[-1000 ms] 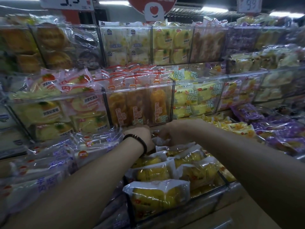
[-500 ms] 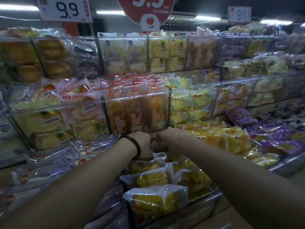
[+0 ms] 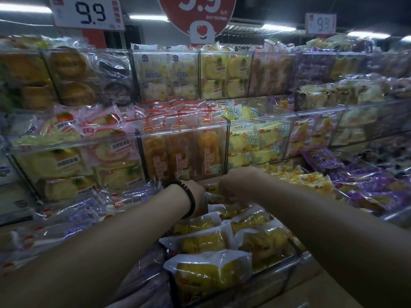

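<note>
The yellow cake packets [image 3: 204, 242] lie in the clear-walled bin [image 3: 266, 274] at the lower middle of the frame. Each is a see-through pillow pack with white crimped ends and a soft yellow cake inside, and they lie flat and overlapping in rows that run from the bottom edge up toward the centre. At the far end of the rows, just below the frame's centre, one small packet [image 3: 211, 187] shows only as a yellow sliver between the left hand [image 3: 195, 192] and the right hand [image 3: 231, 182]. It seems to be touched from both sides, though the fingers are hidden.
</note>
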{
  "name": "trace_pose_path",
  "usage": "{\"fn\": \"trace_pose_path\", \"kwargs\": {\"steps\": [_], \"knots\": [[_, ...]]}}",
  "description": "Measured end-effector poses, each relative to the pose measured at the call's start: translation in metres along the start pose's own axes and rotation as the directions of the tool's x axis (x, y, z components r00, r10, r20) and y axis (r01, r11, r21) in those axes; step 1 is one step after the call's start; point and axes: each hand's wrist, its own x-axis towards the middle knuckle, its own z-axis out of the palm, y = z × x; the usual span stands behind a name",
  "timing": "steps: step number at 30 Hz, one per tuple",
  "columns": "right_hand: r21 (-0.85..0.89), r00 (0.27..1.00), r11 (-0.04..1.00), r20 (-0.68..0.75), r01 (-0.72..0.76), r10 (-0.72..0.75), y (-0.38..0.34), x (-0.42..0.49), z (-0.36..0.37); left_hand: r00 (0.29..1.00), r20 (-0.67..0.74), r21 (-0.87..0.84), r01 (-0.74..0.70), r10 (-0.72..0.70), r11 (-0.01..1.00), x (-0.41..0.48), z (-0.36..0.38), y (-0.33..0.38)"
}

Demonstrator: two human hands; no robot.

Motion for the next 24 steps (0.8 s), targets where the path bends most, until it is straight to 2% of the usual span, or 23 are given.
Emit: {"fn": "trace_pose_path", "kwargs": {"steps": [4,7,12,15,18,20,22,24], "knots": [[-0.083,1.0,0.997,0.025,0.006,-0.004,0.0,0.002,-0.002,0.999,-0.022,-0.01,-0.027,0.027,1.0,0.004,0.006,0.002],[-0.26,0.998,0.966,-0.061,0.015,-0.032,-0.005,0.004,0.006,0.998,-0.05,-0.023,-0.027,0.026,0.999,0.009,0.01,-0.001],[-0.322,0.975,0.945,-0.22,-0.061,-0.012,-0.008,0.009,0.015,0.991,-0.13,-0.02,-0.017,0.015,1.0,0.014,0.017,-0.013],[-0.263,0.975,0.963,-0.224,-0.057,-0.003,-0.007,0.008,0.017,0.99,-0.138,0.019,-0.01,0.013,1.0,0.015,0.023,-0.017],[-0.209,0.987,0.978,-0.161,-0.007,-0.028,-0.002,0.004,0.013,0.999,-0.01,-0.005,-0.041,0.041,0.999,0.009,0.011,-0.022],[-0.146,0.995,0.989,-0.094,0.025,-0.039,-0.002,0.005,0.011,0.998,0.037,-0.079,-0.047,0.05,0.996,0.011,0.004,-0.028],[-0.05,0.997,0.998,-0.052,0.049,-0.052,-0.001,0.006,0.009,0.998,0.002,-0.17,-0.054,0.055,0.984,0.017,0.008,-0.03],[0.125,0.995,0.99,-0.089,0.063,-0.052,0.0,0.01,0.008,0.998,-0.052,-0.202,-0.051,0.042,0.978,0.021,0.015,-0.028]]}}
